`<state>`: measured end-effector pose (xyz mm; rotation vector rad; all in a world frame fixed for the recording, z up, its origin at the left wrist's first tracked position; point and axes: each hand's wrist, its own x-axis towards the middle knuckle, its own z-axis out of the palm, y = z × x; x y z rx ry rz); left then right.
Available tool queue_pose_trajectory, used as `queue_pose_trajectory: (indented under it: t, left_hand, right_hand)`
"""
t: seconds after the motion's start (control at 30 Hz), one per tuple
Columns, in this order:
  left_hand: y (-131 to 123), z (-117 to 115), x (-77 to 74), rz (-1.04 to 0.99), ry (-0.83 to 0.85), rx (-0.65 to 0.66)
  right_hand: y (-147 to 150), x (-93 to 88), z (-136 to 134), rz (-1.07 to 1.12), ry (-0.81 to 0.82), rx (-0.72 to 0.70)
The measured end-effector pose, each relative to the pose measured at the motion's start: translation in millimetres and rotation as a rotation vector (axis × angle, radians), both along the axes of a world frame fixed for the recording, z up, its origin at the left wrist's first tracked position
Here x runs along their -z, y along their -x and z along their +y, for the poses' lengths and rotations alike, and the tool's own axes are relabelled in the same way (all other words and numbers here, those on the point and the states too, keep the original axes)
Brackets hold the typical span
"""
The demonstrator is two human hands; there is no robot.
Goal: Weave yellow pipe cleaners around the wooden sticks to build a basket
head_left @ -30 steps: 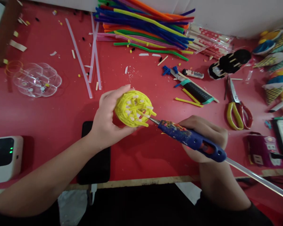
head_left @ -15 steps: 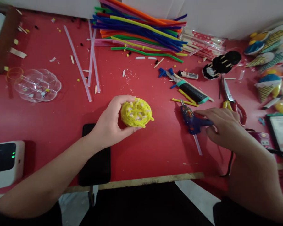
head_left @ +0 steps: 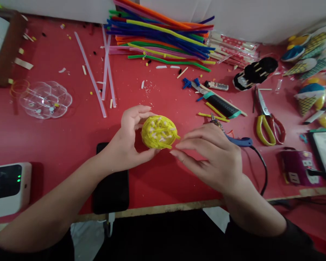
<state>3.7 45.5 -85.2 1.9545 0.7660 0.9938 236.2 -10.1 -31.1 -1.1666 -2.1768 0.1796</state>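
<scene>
My left hand (head_left: pixel 132 139) is curled round a yellow pipe-cleaner ball (head_left: pixel 159 132), thumb at the near side and fingers at the far side. Pale bits dot its top, and two short yellow ends stick out to the right. Close by those ends is my right hand (head_left: pixel 210 156), its fingers stretched out and slightly apart, with nothing visible between them. Behind the right hand a blue glue gun (head_left: pixel 241 141) lies on the table, mostly hidden; its nozzle and handle end show.
On the red table (head_left: pixel 163 181) lie scissors (head_left: pixel 266 119), a utility knife (head_left: pixel 221 104), glue sticks (head_left: pixel 91 74), a black phone (head_left: pixel 112 192) and a clear flower-shaped tray (head_left: pixel 46 99). Pipe cleaners (head_left: pixel 163 34) pile up at the back. A cord (head_left: pixel 264 170) trails from the glue gun.
My right hand has let go of the glue gun and moved left to beside the yellow ball. The left hand keeps hold of the ball, which has shifted slightly right.
</scene>
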Motion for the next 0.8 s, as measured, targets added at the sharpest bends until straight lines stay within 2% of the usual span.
queue_pose_trajectory:
  t: [0.13,0.23,0.37,0.5,0.6,0.8]
  left_hand:
    - [-0.1,0.2,-10.1,0.124,-0.143,0.004]
    - [-0.8,0.6,-17.0,0.178,-0.183,-0.002]
    - [-1.3,-0.7,-16.4,0.175,-0.206,-0.026]
    - [-1.6,-4.1,-16.1,0.185,-0.306,-0.018]
    - [-3.0,-8.2,-21.1,0.236,-0.285,-0.003]
    - [-6.6,-11.6,-30.6,0.280,-0.256,-0.052]
  right_hand:
    - [-1.3,14.6,1.3,0.038,-0.052,0.036]
    - [0.4,18.3,-0.1,0.067,-0.094,0.057]
    - [2.7,18.3,-0.2,0.083,-0.115,0.094]
    - [3.1,18.7,-0.4,0.050,-0.120,0.091]
    - [3.5,19.7,-0.5,0.031,-0.136,0.098]
    - [3.8,23.6,1.6,0.045,-0.203,0.109]
